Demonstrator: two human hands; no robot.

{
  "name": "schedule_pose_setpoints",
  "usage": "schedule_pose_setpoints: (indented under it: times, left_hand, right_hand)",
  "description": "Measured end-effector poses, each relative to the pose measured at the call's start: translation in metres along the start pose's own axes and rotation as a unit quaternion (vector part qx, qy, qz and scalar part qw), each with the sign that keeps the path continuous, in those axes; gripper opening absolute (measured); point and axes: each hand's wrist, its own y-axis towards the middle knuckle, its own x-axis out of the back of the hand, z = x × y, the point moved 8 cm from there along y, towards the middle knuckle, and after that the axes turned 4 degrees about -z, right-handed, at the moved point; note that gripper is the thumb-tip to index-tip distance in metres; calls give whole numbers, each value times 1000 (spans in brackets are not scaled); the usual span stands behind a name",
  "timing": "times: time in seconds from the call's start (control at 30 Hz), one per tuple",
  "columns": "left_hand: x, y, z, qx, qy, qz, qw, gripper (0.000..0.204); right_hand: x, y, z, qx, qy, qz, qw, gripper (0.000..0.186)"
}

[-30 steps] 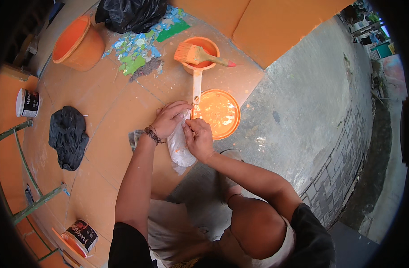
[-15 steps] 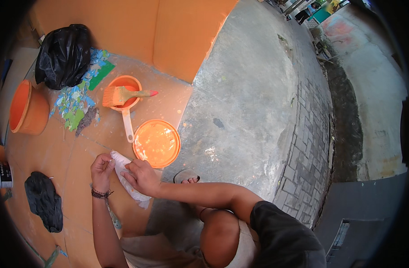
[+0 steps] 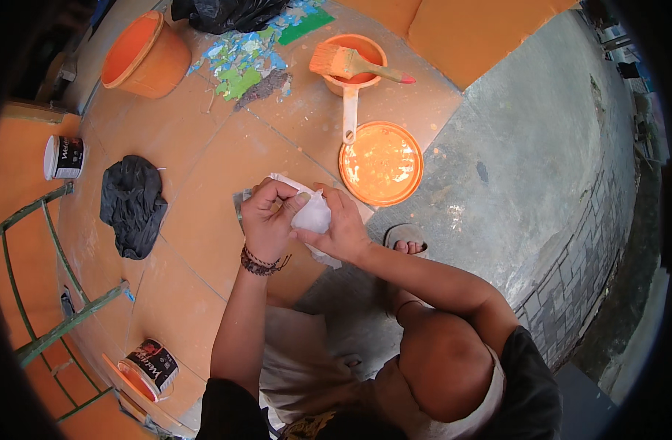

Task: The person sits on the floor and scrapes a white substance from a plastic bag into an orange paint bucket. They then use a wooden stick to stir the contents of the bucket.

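Note:
Both hands meet around a white roll of thin paper-like or plastic-like sheet (image 3: 313, 214), low over the tiled floor. My left hand (image 3: 268, 214), with a dark beaded bracelet at its wrist, has its thumb and fingers closed on the left side of the sheet. My right hand (image 3: 342, 224) grips the other side, its thumb pressed in from below. Pale ends of the roll stick out above and below the hands; the fingers hide the rest. Just beyond my right hand lies a round orange lid (image 3: 382, 163) with wet-looking paint on it.
A wide brush (image 3: 359, 64) rests across an orange dipper (image 3: 350, 110). Beyond are an orange bucket (image 3: 147, 57), paint flakes (image 3: 240, 66) and a black plastic bag (image 3: 226, 13). Leftward are a crumpled black bag (image 3: 133, 207), paint tubs (image 3: 64, 158) and a green metal frame (image 3: 72, 321).
The view has swung left, so the scene sits further right. My right hand no longer lies flat along the roll; both hands now grip white sheet bunched between them.

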Motion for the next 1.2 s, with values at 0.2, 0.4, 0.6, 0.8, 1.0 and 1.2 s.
schedule_pose_setpoints:
  times: [0.2,0.4,0.6,0.8,1.0,1.2]
  left_hand:
    - [-7,-16,-24,78,-60,-22,995,9]
    - [-18,-4,-27,-26,50,21,998,14]
    - [-47,-30,71,258,-226,-29,939,47]
    - [-114,-34,105,358,-384,113,843,51]
    - [-150,-23,141,375,-305,212,849,59]
    - [-177,1,156,356,-343,258,830,60]
  right_hand:
    - [-8,-12,-6,-26,116,43,992,72]
    - [11,-19,-23,-165,232,139,948,65]
    - [35,-23,-59,-264,295,223,891,65]
    - [66,-10,-101,-328,281,317,844,57]
    - [76,8,-148,-385,213,417,795,58]
    - [69,38,-174,-420,192,447,766,58]
